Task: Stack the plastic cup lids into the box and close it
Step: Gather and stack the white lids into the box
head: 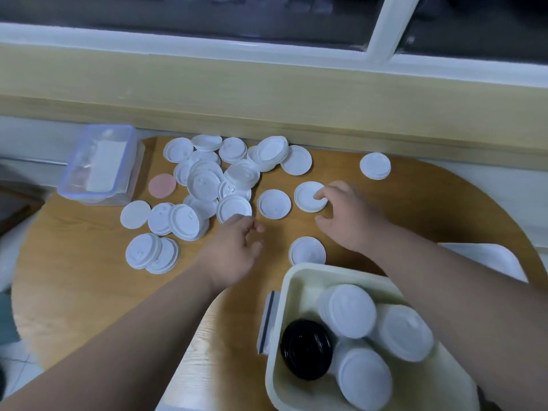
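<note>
Head view: right grip (341, 209) spread, fingertips (320, 197) resting on a flat lid (305, 194), thumb apart on the near side, not pinching yet. Round, so no axis to mind. Box (296, 272) near right, beside that forearm, with lid stacks (351, 310) inside. Left grip (237, 247) loosely curled, empty, beside the pile (207, 179). Second lid (307, 252) between target and box, probably easy to pass over.

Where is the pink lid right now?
Head view, left side of the table: the pink lid lies between the clear container and the white lid heap.
</note>
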